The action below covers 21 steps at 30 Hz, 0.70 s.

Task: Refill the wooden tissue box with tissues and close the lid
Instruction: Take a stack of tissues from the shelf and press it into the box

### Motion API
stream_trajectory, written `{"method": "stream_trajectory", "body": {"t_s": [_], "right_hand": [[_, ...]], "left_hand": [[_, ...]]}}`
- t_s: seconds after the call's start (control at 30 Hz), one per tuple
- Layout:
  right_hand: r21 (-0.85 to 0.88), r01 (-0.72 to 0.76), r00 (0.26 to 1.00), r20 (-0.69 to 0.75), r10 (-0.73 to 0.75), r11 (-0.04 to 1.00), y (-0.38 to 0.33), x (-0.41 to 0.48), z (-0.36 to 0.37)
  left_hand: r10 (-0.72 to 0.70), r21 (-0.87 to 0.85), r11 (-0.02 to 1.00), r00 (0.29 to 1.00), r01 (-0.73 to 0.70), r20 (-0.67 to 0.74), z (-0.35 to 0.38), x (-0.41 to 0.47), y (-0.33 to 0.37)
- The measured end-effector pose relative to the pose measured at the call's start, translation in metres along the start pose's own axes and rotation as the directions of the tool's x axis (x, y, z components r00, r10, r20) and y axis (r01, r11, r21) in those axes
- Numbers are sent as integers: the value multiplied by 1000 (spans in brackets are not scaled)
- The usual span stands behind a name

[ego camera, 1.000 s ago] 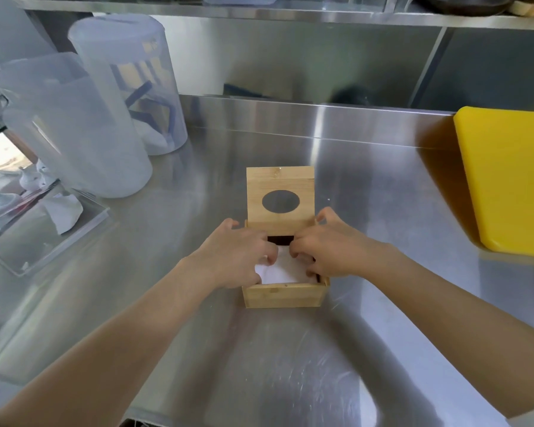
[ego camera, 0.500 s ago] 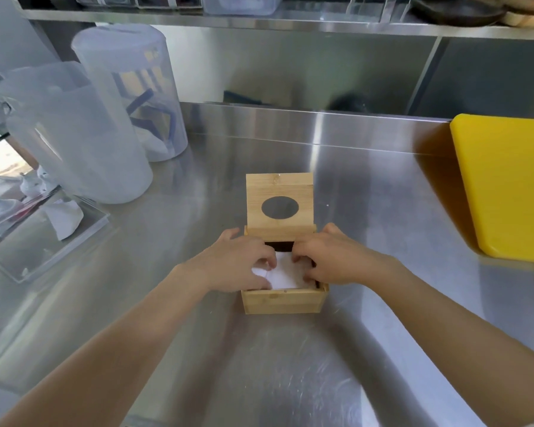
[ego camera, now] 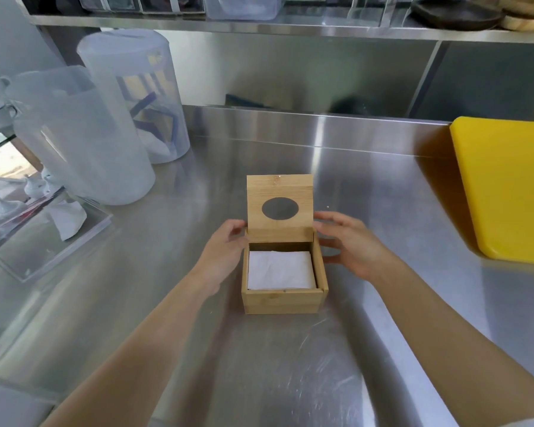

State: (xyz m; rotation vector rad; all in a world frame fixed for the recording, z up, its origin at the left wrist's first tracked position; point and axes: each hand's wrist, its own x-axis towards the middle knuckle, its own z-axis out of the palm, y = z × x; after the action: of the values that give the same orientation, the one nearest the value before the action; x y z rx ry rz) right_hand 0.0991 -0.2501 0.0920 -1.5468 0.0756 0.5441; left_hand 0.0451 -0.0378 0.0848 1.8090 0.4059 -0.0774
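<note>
The wooden tissue box [ego camera: 282,302] stands in the middle of the steel counter with a flat stack of white tissues [ego camera: 280,270] lying inside it. Its hinged lid [ego camera: 279,192], with an oval hole, stands upright at the back edge. My left hand [ego camera: 224,252] is beside the box's left wall, fingers spread, fingertips near the lid's lower left corner. My right hand [ego camera: 350,243] is beside the right wall, fingers apart, fingertips close to the lid's right edge. Neither hand holds anything.
Two tall translucent plastic containers [ego camera: 84,134] stand at the back left. A clear acrylic tray [ego camera: 43,241] with a crumpled white tissue lies at the left. A yellow cutting board [ego camera: 506,189] lies at the right. A steel shelf [ego camera: 290,29] runs overhead.
Both hands have lifted off the tissues inside the box and moved outward to the box's sides, near the lid. The tissues now lie uncovered in the box.
</note>
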Motion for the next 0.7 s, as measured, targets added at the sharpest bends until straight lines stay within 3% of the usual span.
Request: {"method": "stream_trajectory", "body": {"t_s": [0.5, 0.7], "right_hand": [[56, 151, 988, -26, -150, 987, 5, 0, 9], [86, 116, 992, -63, -111, 990, 3, 4, 9]], "left_hand": [[-62, -251, 967, 996, 45, -58, 11, -4, 5], [-163, -395, 907, 986, 144, -15, 1, 0, 9]]}}
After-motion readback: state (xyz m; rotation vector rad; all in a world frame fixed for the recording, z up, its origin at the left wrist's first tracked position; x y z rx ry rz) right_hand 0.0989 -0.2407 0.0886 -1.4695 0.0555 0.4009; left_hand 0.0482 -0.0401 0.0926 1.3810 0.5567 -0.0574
